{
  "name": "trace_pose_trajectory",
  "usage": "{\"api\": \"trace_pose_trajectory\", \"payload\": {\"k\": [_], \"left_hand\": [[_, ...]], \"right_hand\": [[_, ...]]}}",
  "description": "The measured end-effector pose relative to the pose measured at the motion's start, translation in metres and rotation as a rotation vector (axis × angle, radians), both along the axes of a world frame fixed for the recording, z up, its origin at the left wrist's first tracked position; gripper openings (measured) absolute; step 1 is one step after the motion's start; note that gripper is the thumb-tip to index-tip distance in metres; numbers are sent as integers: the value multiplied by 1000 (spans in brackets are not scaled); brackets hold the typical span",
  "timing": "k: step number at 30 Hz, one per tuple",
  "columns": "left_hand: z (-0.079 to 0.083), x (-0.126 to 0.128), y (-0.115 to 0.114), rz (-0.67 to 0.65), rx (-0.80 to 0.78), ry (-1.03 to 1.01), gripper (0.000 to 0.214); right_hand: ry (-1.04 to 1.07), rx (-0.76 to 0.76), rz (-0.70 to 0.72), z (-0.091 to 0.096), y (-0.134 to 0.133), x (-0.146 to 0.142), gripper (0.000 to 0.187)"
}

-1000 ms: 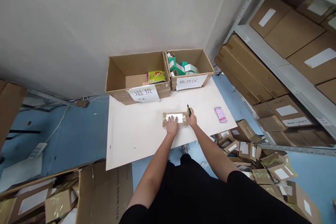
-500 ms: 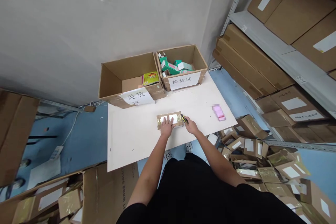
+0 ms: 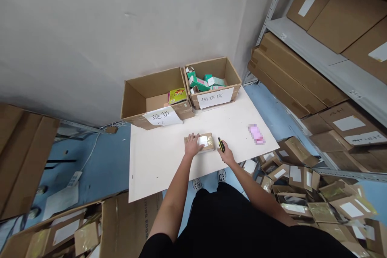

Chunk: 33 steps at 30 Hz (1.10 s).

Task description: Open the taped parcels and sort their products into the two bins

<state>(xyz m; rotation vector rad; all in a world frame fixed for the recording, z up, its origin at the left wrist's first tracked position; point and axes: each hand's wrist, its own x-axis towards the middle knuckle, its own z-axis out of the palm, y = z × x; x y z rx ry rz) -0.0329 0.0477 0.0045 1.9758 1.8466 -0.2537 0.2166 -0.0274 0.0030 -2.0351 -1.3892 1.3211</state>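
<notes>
A small taped cardboard box (image 3: 208, 140) with a white label lies on the white table near its front edge. My left hand (image 3: 192, 146) grips its left end, fingers spread over the top and thumb beside the label. Just right of the box, apart from it, my right hand (image 3: 226, 155) is closed round a yellow and black utility knife (image 3: 221, 145). The knife points up and away from me; whether its blade is out is too small to tell.
Behind stand two open cartons with paper signs: the left carton (image 3: 136, 121) holds a yellow-green packet (image 3: 177, 95), the right carton (image 3: 236, 92) several green boxes (image 3: 199, 84). A blurred pink item (image 3: 256, 134) lies at right. Many opened boxes (image 3: 299, 173) cover the floor beside shelving (image 3: 317, 44).
My right hand has drawn the knife away from the box's right end, leaving a gap. My left hand has shifted toward the left end, uncovering the label. The view has shifted slightly.
</notes>
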Motion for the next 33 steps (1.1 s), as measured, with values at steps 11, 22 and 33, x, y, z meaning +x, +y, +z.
{"api": "trace_pose_trajectory", "payload": {"k": [11,22,33], "left_hand": [[7,-27,-62,100,-180,124,46],[-6,-6,-1,-554,-63,21,92],[-34,34,-61,85,25,94,64]], "right_hand": [[-211,-59,-39,-9,137,-96,99],[-344,-87,170,-3,65,-55,99],[-205,141,175,17,143,-68,74]]}}
